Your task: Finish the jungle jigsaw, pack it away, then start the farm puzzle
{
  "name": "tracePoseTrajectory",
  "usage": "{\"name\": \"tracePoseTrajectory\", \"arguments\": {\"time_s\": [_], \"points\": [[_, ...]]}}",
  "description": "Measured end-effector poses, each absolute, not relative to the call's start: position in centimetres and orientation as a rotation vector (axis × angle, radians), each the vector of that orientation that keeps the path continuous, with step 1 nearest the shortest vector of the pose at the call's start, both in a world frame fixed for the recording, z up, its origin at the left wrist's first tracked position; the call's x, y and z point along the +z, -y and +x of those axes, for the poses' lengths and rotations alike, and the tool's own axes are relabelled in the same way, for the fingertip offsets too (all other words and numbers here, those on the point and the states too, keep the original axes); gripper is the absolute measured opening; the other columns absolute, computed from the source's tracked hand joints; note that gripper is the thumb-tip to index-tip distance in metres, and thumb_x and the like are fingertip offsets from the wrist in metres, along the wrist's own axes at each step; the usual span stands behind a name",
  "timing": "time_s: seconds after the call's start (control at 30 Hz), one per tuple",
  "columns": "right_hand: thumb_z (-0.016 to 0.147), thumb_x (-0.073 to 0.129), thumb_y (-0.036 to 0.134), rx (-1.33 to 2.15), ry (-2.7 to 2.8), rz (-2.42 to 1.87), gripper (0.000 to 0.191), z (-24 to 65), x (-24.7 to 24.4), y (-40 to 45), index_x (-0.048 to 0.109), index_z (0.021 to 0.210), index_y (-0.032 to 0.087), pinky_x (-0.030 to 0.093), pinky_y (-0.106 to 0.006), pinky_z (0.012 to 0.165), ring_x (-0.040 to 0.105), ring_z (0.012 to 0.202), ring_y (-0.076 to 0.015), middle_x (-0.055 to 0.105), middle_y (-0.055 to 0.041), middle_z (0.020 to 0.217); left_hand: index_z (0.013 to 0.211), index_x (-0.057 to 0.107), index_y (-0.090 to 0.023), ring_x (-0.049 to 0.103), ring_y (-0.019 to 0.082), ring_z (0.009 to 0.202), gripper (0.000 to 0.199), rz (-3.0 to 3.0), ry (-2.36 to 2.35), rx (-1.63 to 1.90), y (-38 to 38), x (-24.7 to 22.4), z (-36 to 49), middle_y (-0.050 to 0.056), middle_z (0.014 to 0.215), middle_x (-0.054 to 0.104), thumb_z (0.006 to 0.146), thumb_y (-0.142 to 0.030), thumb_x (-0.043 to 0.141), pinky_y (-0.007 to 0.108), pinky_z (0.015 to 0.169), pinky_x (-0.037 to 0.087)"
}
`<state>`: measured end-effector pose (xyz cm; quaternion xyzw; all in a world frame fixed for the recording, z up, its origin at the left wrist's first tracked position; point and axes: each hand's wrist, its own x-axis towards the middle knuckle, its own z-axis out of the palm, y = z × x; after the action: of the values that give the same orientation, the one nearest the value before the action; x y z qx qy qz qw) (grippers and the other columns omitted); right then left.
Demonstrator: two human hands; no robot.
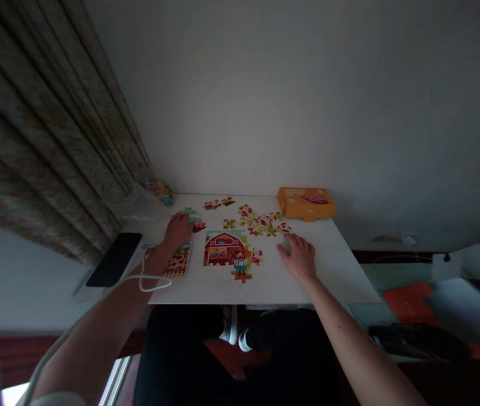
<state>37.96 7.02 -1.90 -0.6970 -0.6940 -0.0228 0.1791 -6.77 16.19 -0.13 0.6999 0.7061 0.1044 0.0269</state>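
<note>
A partly joined puzzle (223, 248) with a red barn lies on the white table (265, 287), a farmer figure at its lower right. My left hand (179, 228) is over puzzle pieces (192, 214) at the table's back left; its fingers are partly hidden, and whether it grips one I cannot tell. Palm down at the right, my right hand (299, 254) rests on the table with its fingers apart, just in front of the loose pieces (265, 224). Under my left forearm lies a picture card (178, 260) with a brown and white pattern.
An orange box (307, 203) stands at the back right. A black phone (115, 259) lies left of the table, near a clear plastic bag (138, 202). A white cable (155, 277) crosses my left forearm. A curtain (45, 113) hangs at the left.
</note>
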Motion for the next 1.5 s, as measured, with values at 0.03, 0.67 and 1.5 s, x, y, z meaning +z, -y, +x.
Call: {"name": "tracePoseTrajectory", "arguments": {"time_s": [0.03,0.67,1.5], "points": [[0.102,0.049,0.049,-0.064,1.959,-1.960,0.049,38.0,-1.9,-7.0,0.058,0.142,0.022,0.029,-0.051,0.110,0.050,0.132,-0.0334,0.061,-0.0151,0.145,0.140,0.058,-0.015,0.048,0.034,0.142,0.046,2.160,-2.181,0.343,-16.2,-0.2,-6.8,0.021,0.148,0.056,0.099,-0.034,0.050,0.049,0.120,0.037],[0.101,0.051,0.050,-0.056,1.947,-1.961,0.046,38.0,-1.8,-7.0,0.060,0.134,0.020,0.030,-0.049,0.110,0.053,0.131,-0.0328,0.064,-0.0147,0.140,0.132,0.065,-0.019,0.059,0.030,0.132,0.039,2.121,-2.218,0.378,-16.6,0.7,-5.5,0.015,0.143,0.064,0.099,-0.035,0.053,0.044,0.114,0.042],[0.096,0.055,0.051,-0.038,1.848,-1.815,0.043,38.8,-3.0,-7.6,0.065,0.123,0.019,0.039,-0.053,0.105,0.059,0.120,-0.0345,0.069,-0.0163,0.128,0.122,0.070,-0.021,0.067,0.027,0.123,0.035,2.327,-1.580,0.903,-9.2,1.9,0.0,0.010,0.127,0.073,0.087,-0.026,0.072,0.043,0.111,0.050]]}}
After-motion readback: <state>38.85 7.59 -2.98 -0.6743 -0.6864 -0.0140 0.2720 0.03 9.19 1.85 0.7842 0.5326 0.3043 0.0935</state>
